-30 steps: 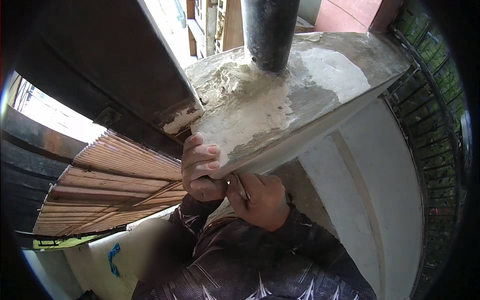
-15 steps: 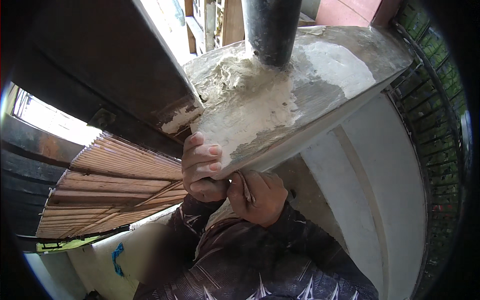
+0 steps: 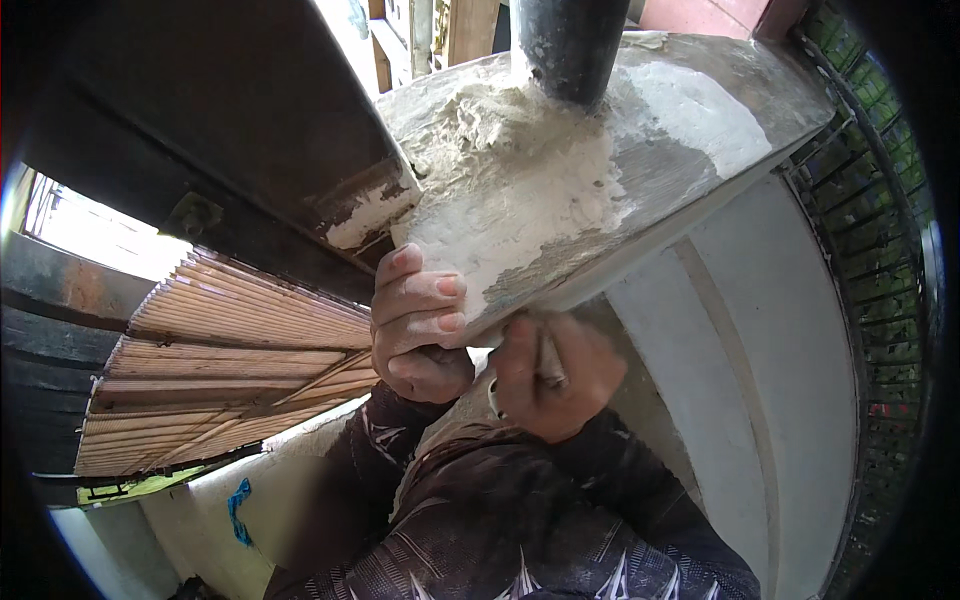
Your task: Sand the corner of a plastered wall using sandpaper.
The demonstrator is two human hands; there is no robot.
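A grey concrete ledge (image 3: 560, 255) carries rough off-white plaster (image 3: 530, 190) around the foot of a dark round post (image 3: 568, 50). My left hand (image 3: 420, 325), whitened with dust, is curled round the ledge's near left corner, fingertips on the plastered top. Just right of it, below the front edge, my right hand (image 3: 560, 375) is closed and smeared by motion. Between its fingers shows a thin, pale, folded piece (image 3: 550, 360), its kind unclear. The thumb side of that hand lies close to the ledge's underside.
A dark metal beam (image 3: 220, 120) slants down at the left to the ledge. Below it hangs a slatted blind (image 3: 230, 370). A black metal railing (image 3: 870, 200) curves along the right, beside a pale wall panel (image 3: 740, 350). A blue cord (image 3: 238, 510) is at lower left.
My right hand has moved right along the ledge's front edge, away from my left hand. The left hand keeps its place at the corner; the view has shifted slightly.
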